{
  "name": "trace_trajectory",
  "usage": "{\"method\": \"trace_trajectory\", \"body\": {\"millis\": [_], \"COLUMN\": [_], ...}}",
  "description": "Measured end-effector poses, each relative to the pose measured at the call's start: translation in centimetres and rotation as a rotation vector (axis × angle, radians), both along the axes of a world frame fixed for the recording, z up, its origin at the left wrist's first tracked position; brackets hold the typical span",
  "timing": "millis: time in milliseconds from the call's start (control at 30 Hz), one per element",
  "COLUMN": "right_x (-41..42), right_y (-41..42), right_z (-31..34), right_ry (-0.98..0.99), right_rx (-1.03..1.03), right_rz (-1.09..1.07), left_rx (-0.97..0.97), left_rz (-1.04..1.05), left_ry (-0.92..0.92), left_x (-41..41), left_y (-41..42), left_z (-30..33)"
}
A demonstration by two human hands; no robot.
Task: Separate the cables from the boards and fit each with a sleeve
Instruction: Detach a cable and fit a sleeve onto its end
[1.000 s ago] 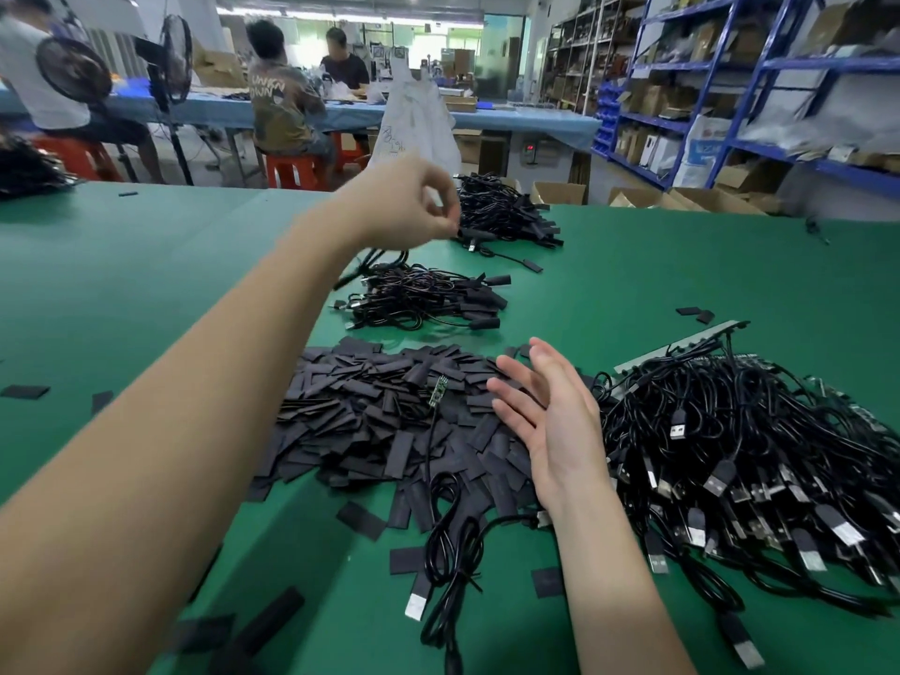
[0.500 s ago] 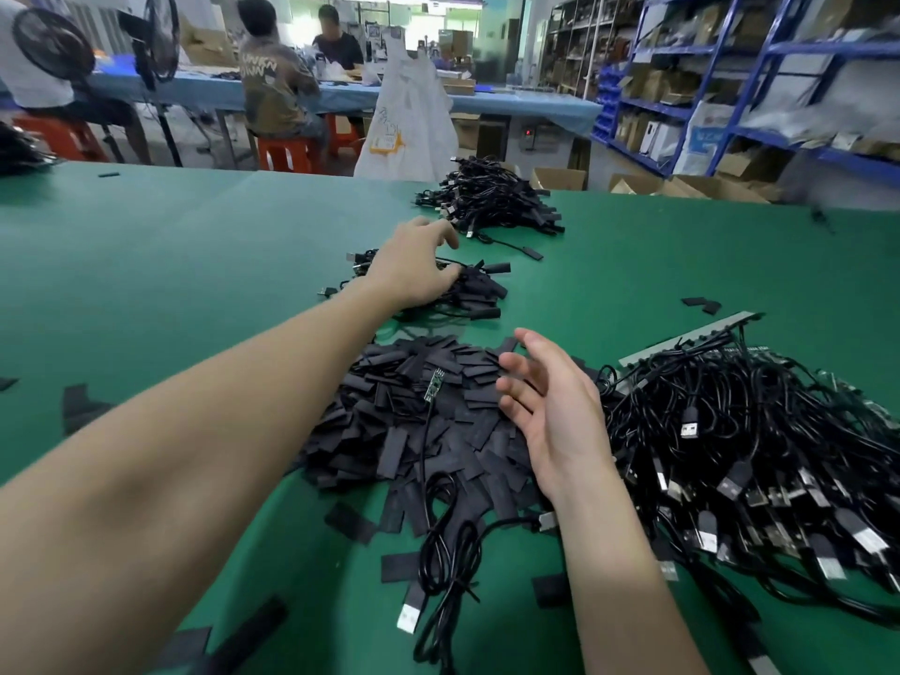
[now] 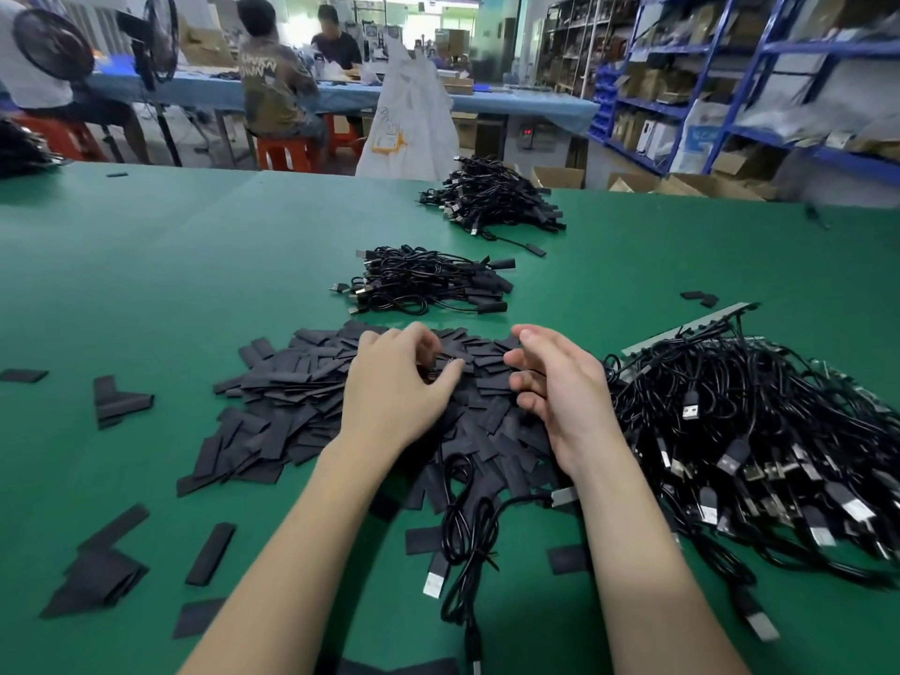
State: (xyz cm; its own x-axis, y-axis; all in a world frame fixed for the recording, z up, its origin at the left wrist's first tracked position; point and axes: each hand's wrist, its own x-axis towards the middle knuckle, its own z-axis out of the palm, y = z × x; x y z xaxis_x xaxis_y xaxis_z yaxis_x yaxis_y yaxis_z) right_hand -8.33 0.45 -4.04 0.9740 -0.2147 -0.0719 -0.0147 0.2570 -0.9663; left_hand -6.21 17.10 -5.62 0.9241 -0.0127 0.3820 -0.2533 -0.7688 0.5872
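Hands over sleeve pile (image 3: 302,401): left hand (image 3: 394,397) fingers curled among sleeves, grip unclear; right hand (image 3: 560,392) relaxed, empty.

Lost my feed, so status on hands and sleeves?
Left hand curled over flat black sleeve pile, grip unclear. Right hand open beside it. Loose black USB cable lies near.

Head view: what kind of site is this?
Most likely a small electronics assembly workshop. A green worktable holds heaps of USB cables and a pile of black sleeves, other workers sit at a blue table behind, and blue shelving stocked with boxes lines the right.
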Motion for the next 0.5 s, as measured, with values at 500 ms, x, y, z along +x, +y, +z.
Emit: {"method": "trace_trajectory", "body": {"millis": [500], "right_x": [0.5], "right_y": [-2.1], "right_z": [-0.7], "right_ry": [-0.147], "right_rx": [-1.006], "right_rz": [-0.053], "left_rx": [-1.034], "left_rz": [-0.14], "left_ry": [0.325], "left_x": [0.5], "left_y": [1.5], "left_z": [2.2]}}
